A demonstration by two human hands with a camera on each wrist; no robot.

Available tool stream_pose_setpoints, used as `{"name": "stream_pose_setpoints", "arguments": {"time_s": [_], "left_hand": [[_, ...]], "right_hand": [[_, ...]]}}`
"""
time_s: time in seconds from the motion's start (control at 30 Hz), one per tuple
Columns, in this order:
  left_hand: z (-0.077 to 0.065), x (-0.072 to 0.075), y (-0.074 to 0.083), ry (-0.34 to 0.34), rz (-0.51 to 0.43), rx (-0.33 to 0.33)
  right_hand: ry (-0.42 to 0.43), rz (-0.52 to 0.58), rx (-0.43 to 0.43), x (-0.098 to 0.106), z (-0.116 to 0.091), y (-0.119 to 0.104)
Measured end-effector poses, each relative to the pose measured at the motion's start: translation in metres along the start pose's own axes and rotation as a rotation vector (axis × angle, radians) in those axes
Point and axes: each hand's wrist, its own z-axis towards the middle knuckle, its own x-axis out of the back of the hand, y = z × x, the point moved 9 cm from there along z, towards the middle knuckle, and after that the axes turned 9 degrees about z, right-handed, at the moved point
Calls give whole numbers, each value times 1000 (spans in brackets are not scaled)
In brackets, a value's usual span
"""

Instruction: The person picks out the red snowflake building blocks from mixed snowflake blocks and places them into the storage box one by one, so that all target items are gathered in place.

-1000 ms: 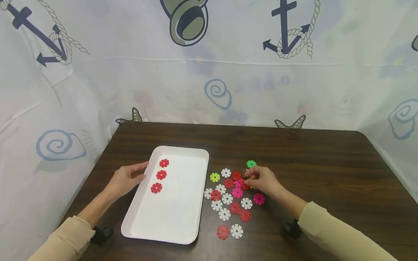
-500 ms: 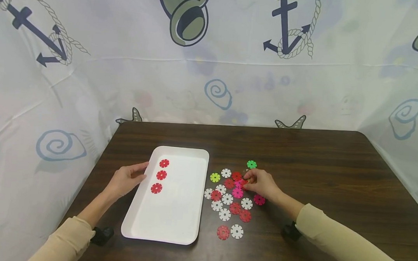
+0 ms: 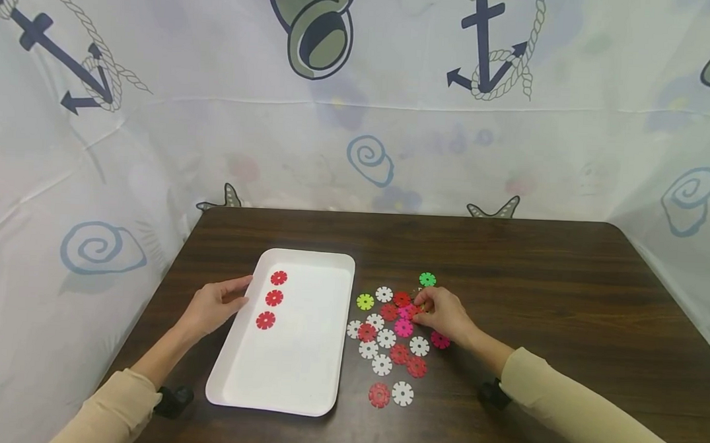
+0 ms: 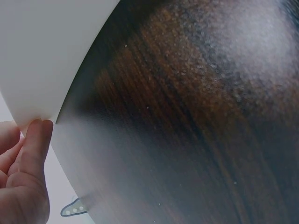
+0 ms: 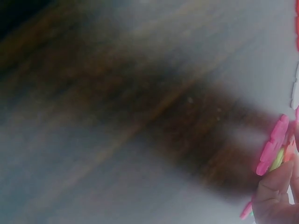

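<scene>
My left hand rests its fingertips and thumb against the left side of a white tray. In the left wrist view, the fingertips touch the tray's outer wall. Inside the tray, three red notched interlocking discs lie in a column near the left side. My right hand is at the far right of a loose pile of discs and pinches a red disc, partly hidden by the fingers. Pink discs lie beside it. The right wrist view shows a pink disc and a yellow-green one by the thumb.
White discs and more red discs are scattered right of the tray. A lime disc lies near its edge, and a green disc lies beyond the pile. The dark wooden table backs onto a patterned cloth.
My right hand has shifted slightly down and toward me at the pile, and the red disc now shows between its fingers. The left hand and the tray have stayed in place.
</scene>
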Motion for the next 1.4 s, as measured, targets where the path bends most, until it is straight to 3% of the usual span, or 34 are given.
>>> {"name": "stream_pose_setpoints", "arguments": {"time_s": [0.37,0.8,1.0,1.17,1.3,1.4], "left_hand": [[0,0,-1,7,-6,-20],[-1,1,0,18,-11,-23],[-1,0,-1,17,-14,-17],[-1,0,-1,17,-12,-15],[-1,1,0,19,-8,-12],[-1,1,1,18,-9,-7]], "right_hand": [[20,-38,-2,-2,-6,-3],[52,-72,92,-1,-10,-12],[28,-16,110,-1,-11,-13],[-2,94,69,-1,-10,-13],[-24,214,62,-2,-10,-22],[-30,243,82,-4,-11,-35]]}}
